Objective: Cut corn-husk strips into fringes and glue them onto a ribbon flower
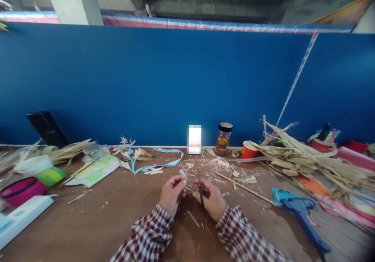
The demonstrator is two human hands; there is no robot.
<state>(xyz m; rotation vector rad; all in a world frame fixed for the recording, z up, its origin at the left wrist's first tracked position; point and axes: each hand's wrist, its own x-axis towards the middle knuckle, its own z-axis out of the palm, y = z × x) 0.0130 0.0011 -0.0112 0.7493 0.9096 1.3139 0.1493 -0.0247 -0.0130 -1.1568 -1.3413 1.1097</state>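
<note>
Left hand (172,193) closed, pinching a small pale husk strip (183,174) at the fingertips; strip pokes out at 1 o'clock from the hand. Right hand (212,199) closed around small black scissors (200,189), blades pointing to 12. Strip lies at 10 o'clock of the blades, near; contact unclear. Both hands low over the brown table (117,215). Blue glue gun (301,215) at 3 o'clock of the right hand, well apart. Jar (224,138) at 12, dry leaf pile (307,162) at 2.
</note>
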